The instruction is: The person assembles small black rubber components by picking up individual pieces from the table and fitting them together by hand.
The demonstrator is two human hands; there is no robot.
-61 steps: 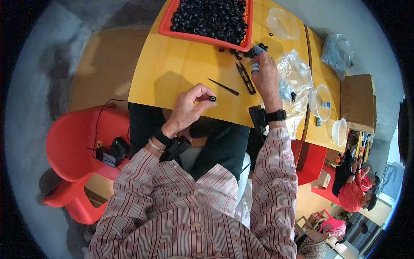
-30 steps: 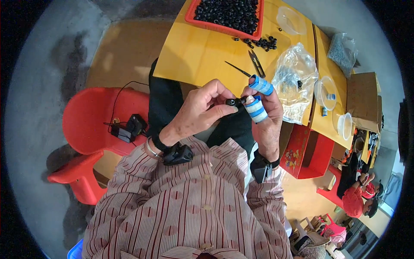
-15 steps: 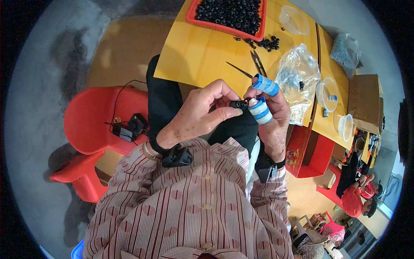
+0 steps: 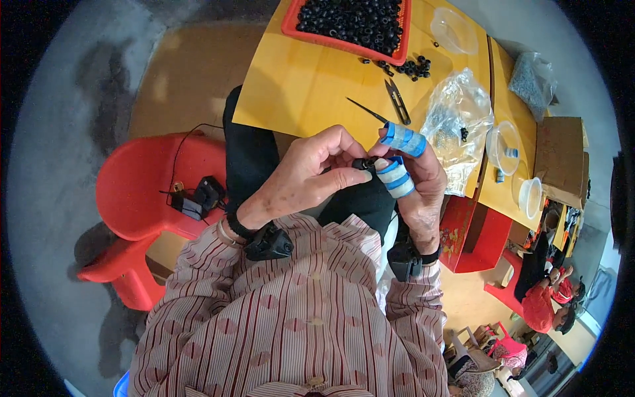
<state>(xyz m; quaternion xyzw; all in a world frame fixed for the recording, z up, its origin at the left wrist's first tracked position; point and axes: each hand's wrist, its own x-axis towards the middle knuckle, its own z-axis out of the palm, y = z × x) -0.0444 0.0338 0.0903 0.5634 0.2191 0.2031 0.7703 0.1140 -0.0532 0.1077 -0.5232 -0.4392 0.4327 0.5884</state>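
My left hand (image 4: 301, 175) is closed, pinching a small black tubular part (image 4: 362, 163) between thumb and fingertips. My right hand (image 4: 426, 192) meets it from the other side, its fingers bent in around the end of the part. Blue-and-white tape (image 4: 397, 178) wraps the right thumb, and another taped finger (image 4: 405, 139) rises above it. What lies between the right fingertips is partly hidden. Just beyond the hands, a thin pointed pick (image 4: 366, 109) and black thread snips (image 4: 397, 102) rest on the yellow table (image 4: 291, 86).
A red basket (image 4: 284, 28) full of black parts stands at the far side, with several loose parts (image 4: 417, 67) beside it. To the right are a clear plastic bag (image 4: 456, 109), clear tubs (image 4: 529, 197) and a cardboard box (image 4: 559, 159). A red chair (image 4: 132, 192) holds black devices at left.
The right thumb and taped finger have shifted slightly left, closer to the black part. The left hand has barely moved.
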